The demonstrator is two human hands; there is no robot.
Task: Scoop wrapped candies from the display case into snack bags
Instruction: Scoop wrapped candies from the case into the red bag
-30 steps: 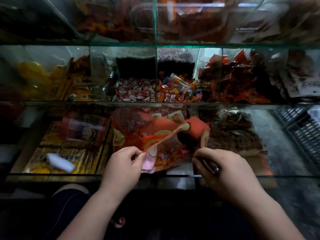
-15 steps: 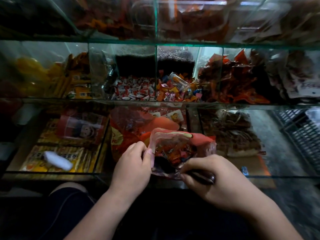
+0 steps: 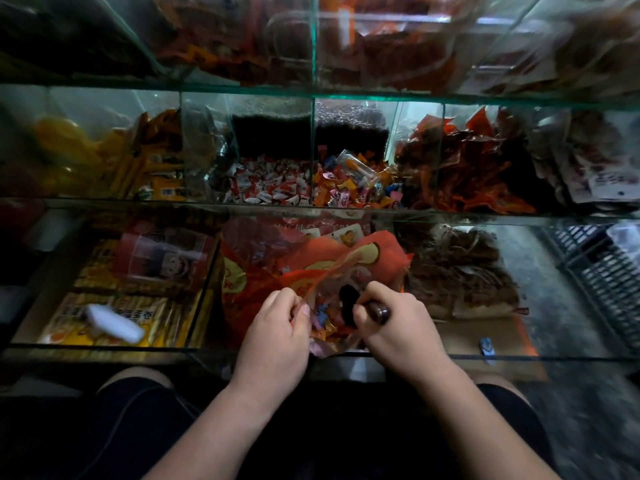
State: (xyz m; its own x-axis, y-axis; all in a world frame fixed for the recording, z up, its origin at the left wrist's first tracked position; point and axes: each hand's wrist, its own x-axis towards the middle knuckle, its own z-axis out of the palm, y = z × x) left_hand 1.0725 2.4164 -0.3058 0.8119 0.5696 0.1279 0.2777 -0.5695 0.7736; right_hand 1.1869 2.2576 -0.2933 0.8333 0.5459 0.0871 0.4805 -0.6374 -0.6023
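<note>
Plastic—one snack bag (image 3: 341,271), one scoop (image 3: 346,302), two hands (image 3: 277,329) (image 3: 398,322).

Person's leaning over the glass display case (image 3: 346,98), left hand (image 3: 277,327) pinching the edge of a clear orange snack bag (image 3: 346,268), right hand (image 3: 398,320) gripping a dark scoop (image 3: 347,303). Its bowl is inside the bag, right by the wrapped candies (image 3: 323,322).

The scoop (image 3: 347,304) is largely hidden: its bowl is sunk inside the snack bag (image 3: 329,336) and its handle is covered by the right hand (image 3: 398,323). The left hand (image 3: 277,327) conceals the bag's near edge. Wrapper print inside the bag is illegible. A white object (image 3: 114,322) at lower left is blurred beyond identification. A blue item (image 3: 486,345) is too small to name. The crate (image 3: 602,271) is cut off by the right edge.
</note>
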